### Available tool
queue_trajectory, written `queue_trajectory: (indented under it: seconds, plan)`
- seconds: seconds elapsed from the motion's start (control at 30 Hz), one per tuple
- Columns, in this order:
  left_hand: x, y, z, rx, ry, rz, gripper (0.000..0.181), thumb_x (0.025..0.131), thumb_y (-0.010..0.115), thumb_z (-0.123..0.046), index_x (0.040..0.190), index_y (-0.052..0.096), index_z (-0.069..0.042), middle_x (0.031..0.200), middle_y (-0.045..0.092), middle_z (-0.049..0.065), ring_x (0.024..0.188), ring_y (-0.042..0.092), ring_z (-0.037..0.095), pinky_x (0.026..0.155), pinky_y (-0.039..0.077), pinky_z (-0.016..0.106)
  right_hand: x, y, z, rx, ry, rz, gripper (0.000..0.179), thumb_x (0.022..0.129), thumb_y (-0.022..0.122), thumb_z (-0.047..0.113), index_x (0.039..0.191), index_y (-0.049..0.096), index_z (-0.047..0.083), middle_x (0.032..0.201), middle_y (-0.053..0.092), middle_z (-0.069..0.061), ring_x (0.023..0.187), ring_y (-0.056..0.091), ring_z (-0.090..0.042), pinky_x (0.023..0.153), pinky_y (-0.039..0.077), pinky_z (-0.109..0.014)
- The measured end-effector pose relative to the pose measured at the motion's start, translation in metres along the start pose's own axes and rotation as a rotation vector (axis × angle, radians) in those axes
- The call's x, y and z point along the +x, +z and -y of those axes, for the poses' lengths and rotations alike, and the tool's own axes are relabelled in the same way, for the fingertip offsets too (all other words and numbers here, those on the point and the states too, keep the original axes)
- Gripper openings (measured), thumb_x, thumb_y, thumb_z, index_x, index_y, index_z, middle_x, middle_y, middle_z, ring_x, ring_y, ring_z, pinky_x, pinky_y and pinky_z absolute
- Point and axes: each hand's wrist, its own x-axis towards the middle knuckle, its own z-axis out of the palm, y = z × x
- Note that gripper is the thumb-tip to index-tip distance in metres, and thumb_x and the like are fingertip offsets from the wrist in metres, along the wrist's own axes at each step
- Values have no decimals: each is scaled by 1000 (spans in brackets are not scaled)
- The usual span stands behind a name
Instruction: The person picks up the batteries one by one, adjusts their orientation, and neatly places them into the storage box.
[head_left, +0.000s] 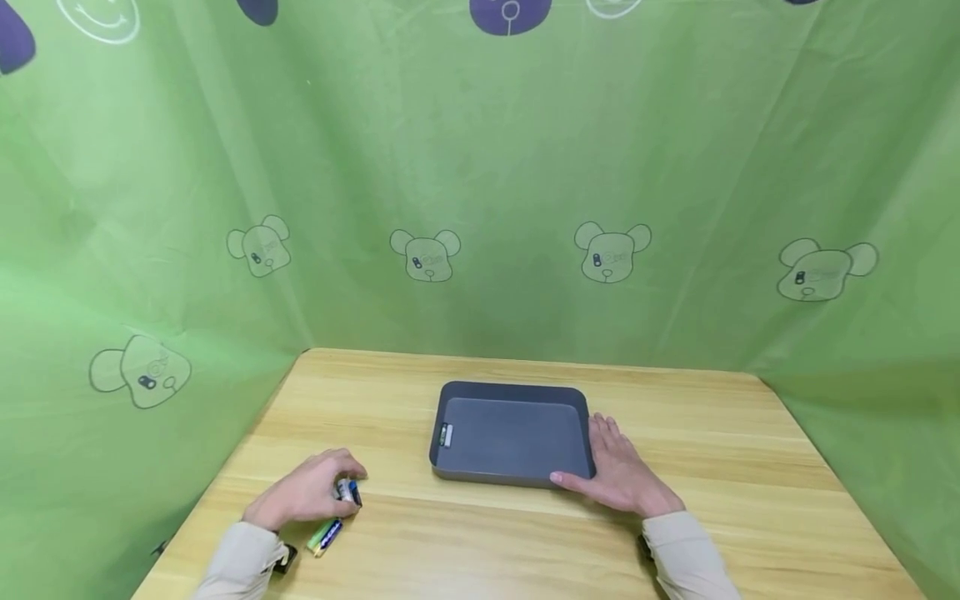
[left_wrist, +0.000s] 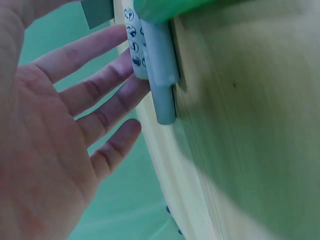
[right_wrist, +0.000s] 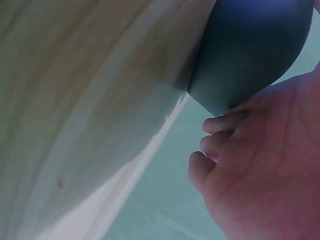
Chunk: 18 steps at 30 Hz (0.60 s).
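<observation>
My left hand [head_left: 307, 492] curls its thumb and fingers around batteries [head_left: 348, 492] low over the left part of the table. In the left wrist view, pale cylindrical batteries [left_wrist: 162, 100] stand side by side against the fingertips, one with printed symbols. Just nearer to me lie more batteries [head_left: 325, 537], green and dark blue with gold. My right hand [head_left: 621, 471] rests against the right side of a dark grey tray [head_left: 510, 482], fingers straight along its wall and thumb at the front corner. Inside the tray, by its left wall, lies a small battery group [head_left: 446, 435].
The wooden table [head_left: 375, 400] has a light grain and rounded far corners. A green curtain [head_left: 510, 167] with bear-head prints hangs behind it and along both sides. The tray wall [right_wrist: 240, 60] rises beside the right palm in the right wrist view.
</observation>
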Motion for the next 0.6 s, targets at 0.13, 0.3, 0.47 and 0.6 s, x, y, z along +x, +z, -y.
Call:
queue_trajectory:
  seconds: [0.13,0.3,0.47,0.6]
  plan:
    - [7,2,-4,32,-1,-14,45,79,86,-33,118,72,-14,105,68,-7,96,61,10,87,55,35,0,0,0,-6,0,-4,126,87,58,79,158,13,-15,167,12,-36,156,10,-54,127,16,-66]
    - [18,4,-10,10,29,-2,39,83,84,-23,117,72,-8,96,67,-4,87,60,7,79,55,31,-1,0,1,-4,0,-5,126,86,59,79,158,13,-15,167,13,-36,156,10,-54,127,16,-65]
    - [28,8,-13,-11,3,22,33,86,78,-14,117,71,-5,91,64,-6,82,58,5,75,54,29,-1,0,1,-15,-3,-4,127,86,58,79,158,13,-15,167,13,-36,156,11,-54,128,16,-64]
    - [38,8,-11,-14,-5,11,28,89,76,-10,116,72,-5,89,66,-6,78,57,3,70,53,25,-2,-1,0,-22,-1,-6,126,87,57,79,158,13,-15,167,13,-36,156,11,-54,128,16,-64]
